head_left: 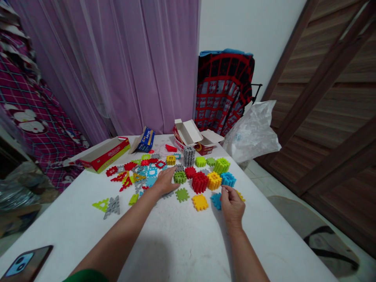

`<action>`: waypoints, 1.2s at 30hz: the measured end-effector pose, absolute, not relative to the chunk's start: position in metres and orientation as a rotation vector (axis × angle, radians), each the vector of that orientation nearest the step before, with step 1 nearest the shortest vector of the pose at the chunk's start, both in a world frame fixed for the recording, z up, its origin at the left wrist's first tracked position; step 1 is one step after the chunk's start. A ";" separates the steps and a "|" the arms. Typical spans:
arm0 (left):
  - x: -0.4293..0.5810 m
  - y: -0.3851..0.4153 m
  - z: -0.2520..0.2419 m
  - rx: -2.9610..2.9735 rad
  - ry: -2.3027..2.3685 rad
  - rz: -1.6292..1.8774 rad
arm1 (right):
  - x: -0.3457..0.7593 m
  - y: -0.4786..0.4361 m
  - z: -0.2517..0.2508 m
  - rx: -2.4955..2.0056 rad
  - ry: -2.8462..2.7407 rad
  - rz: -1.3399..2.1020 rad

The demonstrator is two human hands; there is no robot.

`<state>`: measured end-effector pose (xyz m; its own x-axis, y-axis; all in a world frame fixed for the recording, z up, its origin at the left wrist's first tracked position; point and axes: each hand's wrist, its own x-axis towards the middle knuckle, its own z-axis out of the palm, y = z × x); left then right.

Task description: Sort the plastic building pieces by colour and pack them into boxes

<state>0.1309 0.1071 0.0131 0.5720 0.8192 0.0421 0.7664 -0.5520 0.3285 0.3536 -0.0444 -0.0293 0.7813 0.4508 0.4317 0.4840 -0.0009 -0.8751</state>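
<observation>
Colourful interlocking plastic tiles and cubes are scattered across a white table (176,243). My left hand (165,181) reaches forward, its fingers lying over a green cube (179,177) next to the flat loose tiles. My right hand (232,203) rests on the table with fingers curled by a blue tile (216,199) and an orange piece at its far side. Between the hands lie a flat green tile (182,194) and a yellow tile (200,202). A red cube (199,182), a yellow cube (214,180), a blue cube (228,179) and a grey tower (189,156) stand just beyond.
An open red box (102,154) lies at the back left, a blue booklet (146,140) beside it, and an open red-and-white box (190,137) at the back. A plastic bag (252,131) hangs off the right edge. A phone (25,262) lies at the near left corner.
</observation>
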 end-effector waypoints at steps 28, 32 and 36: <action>0.131 0.127 0.008 2.561 1.207 0.182 | 0.356 -0.042 -0.034 -1.629 -0.745 -0.023; 0.130 0.127 0.008 2.556 1.218 0.163 | 0.357 -0.042 -0.034 -1.632 -0.749 -0.023; 0.131 0.128 0.008 2.564 1.229 0.144 | 0.358 -0.042 -0.036 -1.633 -0.768 -0.021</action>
<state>0.1311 0.1280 0.0081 0.6303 0.7755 -0.0363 0.7461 -0.5922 0.3042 0.3577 -0.0420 -0.0356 0.7770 0.4627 0.4268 0.4854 -0.0086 -0.8743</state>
